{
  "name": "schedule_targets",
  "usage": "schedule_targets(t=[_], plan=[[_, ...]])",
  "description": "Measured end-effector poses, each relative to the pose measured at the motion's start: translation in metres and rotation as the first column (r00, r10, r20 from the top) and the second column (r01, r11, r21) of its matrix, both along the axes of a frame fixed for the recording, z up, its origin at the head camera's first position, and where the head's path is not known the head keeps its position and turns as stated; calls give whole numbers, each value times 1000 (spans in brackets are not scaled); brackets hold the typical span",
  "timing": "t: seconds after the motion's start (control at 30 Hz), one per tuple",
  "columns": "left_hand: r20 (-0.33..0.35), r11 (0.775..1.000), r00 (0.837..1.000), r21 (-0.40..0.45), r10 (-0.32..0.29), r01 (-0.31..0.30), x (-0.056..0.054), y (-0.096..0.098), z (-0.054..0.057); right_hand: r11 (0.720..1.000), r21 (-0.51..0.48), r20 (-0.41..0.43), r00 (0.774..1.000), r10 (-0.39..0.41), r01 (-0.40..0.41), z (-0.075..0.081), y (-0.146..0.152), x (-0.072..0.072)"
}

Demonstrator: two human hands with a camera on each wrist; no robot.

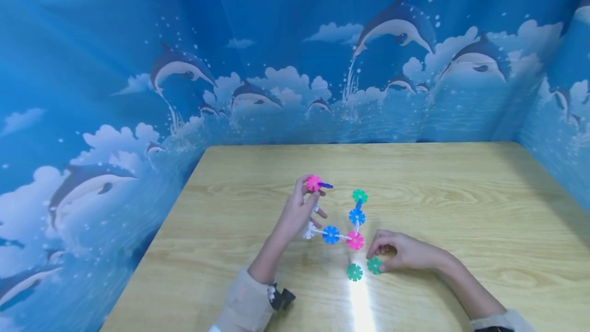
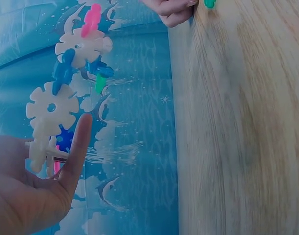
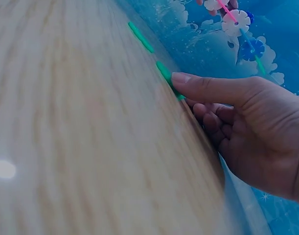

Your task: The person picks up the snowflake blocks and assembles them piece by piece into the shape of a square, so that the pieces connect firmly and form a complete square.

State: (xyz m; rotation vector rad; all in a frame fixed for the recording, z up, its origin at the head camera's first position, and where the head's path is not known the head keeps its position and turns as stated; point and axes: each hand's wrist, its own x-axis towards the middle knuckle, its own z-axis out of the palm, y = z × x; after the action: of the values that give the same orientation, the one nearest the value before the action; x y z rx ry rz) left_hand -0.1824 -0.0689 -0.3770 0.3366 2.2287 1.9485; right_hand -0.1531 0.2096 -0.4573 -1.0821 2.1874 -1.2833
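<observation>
My left hand (image 1: 299, 206) holds up a chain of interlocking snowflake discs near one end, thumb and fingers around its pink disc (image 1: 314, 183) and white pieces. From there the chain runs through a white disc (image 2: 52, 108), a blue disc (image 1: 330, 234) and another pink disc (image 1: 355, 240), then bends to a second blue disc (image 1: 357, 216) and a green disc (image 1: 360, 196). A dark blue disc (image 1: 325, 185) juts from the held end. Low at the tabletop, my right hand (image 1: 405, 252) pinches a loose green disc (image 1: 374, 265) between thumb and curled fingers.
Another loose green disc (image 1: 354, 272) lies on the wooden table (image 1: 461, 193), just left of the pinched one. A blue dolphin-print curtain (image 1: 276, 40) hangs behind the table and along its sides. Light glares on the near tabletop.
</observation>
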Motion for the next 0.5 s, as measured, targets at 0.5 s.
schedule_targets(t=[0.5], plan=[[-5, 1000, 1000, 24, -11, 11, 0, 2, -3, 984, -104, 135, 982, -129, 143, -2, 2, -5]])
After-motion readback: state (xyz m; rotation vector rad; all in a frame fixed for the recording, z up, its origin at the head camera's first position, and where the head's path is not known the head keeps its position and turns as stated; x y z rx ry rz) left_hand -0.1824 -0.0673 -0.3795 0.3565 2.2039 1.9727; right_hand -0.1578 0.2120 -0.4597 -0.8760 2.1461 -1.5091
